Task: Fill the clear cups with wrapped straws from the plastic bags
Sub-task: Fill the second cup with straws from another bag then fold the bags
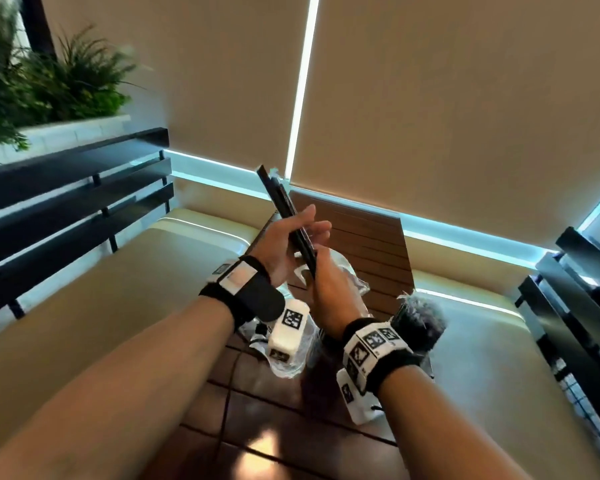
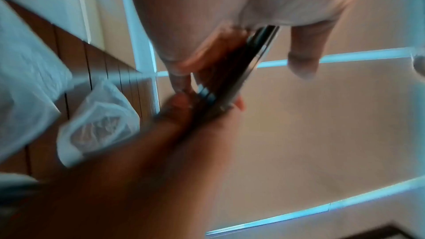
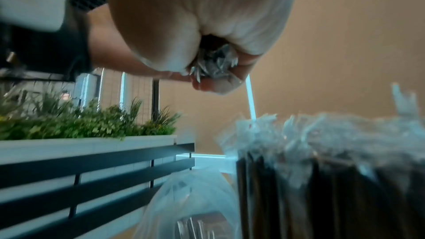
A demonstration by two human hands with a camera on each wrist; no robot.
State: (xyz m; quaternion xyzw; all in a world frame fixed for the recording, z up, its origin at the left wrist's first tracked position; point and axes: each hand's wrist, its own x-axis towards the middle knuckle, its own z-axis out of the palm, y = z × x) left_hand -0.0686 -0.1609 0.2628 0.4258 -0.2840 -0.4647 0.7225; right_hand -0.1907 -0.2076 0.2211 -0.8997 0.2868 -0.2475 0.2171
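Observation:
A bundle of black wrapped straws point(image 1: 286, 213) is held up, tilted, above the wooden table point(image 1: 368, 237). My left hand point(image 1: 291, 233) cradles its middle with the fingers lying along it. My right hand point(image 1: 323, 285) grips its lower end; in the right wrist view the clear wrapper tips point(image 3: 216, 64) poke out of that fist. The bundle point(image 2: 230, 79) runs between both hands in the left wrist view, blurred. Crumpled clear plastic bags point(image 1: 347, 271) point(image 2: 98, 121) lie on the table below. A cup packed with wrapped straws point(image 3: 322, 179) stands close to my right wrist.
Beige bench seats point(image 1: 118, 289) flank the table on both sides. A black slatted rail point(image 1: 66, 188) and a white planter with green plants point(image 1: 32, 81) stand to the left. Tan roller blinds point(image 1: 430, 98) close off the far side.

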